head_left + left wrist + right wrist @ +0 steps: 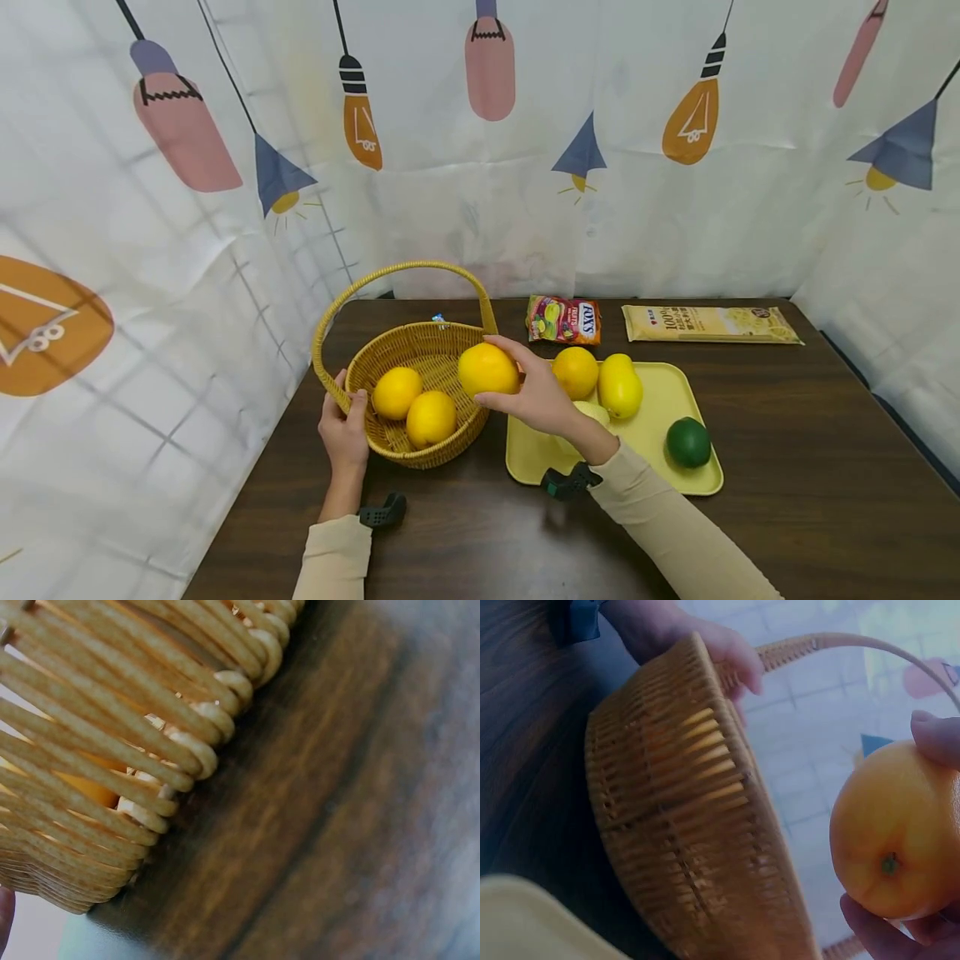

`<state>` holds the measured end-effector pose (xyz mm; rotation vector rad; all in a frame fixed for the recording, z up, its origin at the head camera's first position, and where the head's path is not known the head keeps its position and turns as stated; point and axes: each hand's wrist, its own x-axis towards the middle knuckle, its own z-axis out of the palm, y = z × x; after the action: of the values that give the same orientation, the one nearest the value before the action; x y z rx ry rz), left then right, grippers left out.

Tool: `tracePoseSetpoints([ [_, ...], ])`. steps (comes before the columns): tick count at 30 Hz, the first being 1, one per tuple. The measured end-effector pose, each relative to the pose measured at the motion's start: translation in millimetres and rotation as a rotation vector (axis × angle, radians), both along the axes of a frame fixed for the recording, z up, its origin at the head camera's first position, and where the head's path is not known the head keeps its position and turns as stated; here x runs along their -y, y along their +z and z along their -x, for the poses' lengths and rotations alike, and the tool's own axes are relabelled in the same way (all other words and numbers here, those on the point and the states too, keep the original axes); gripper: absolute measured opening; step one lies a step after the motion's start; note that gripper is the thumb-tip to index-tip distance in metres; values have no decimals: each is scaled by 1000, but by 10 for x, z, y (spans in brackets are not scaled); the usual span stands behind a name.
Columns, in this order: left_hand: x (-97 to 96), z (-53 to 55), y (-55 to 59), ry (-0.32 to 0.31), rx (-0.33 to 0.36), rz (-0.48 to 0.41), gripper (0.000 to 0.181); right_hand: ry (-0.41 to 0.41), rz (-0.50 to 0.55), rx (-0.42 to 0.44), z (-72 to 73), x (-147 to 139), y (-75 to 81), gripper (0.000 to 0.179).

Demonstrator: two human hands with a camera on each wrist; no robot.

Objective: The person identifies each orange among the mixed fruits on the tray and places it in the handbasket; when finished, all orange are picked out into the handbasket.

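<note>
A woven wicker basket (pixel 465 442) with a tall arched handle stands on the dark table, two yellow-orange oranges (pixel 431 419) inside it. My left hand (pixel 345 433) grips the basket's left rim by the foot of the handle, thumb on top. Over the right side of the rim, my right hand (pixel 536 392) holds another orange (pixel 487 370) between thumb and fingers. In the right wrist view this orange (pixel 892 832) shows its green stem end, apart from the basket wall (pixel 667 787). The left wrist view has mostly the basket's weave (pixel 97 712), close up.
Right of the basket lies a pale yellow tray (pixel 645 475). On it are an orange (pixel 575 372), an elongated yellow fruit (pixel 620 386), a dark green fruit (pixel 688 442) and a pale fruit (pixel 592 414) partly behind my right arm. Behind lie a candy bag (pixel 564 320) and a long yellow packet (pixel 708 324).
</note>
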<state>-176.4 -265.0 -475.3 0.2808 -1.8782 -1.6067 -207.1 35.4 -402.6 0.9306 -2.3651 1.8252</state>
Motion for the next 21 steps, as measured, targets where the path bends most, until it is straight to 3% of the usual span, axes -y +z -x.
tracePoseSetpoints([
  [7, -100, -152, 258, -39, -7, 16, 48, -15, -71, -46, 100, 335, -126, 76],
  [15, -117, -137, 286, -27, 14, 34, 46, -67, -145, -40, 219, 420, -107, 78],
  [21, -108, -165, 272, -25, 22, 20, 47, -49, -218, -10, 335, 546, -147, 81],
])
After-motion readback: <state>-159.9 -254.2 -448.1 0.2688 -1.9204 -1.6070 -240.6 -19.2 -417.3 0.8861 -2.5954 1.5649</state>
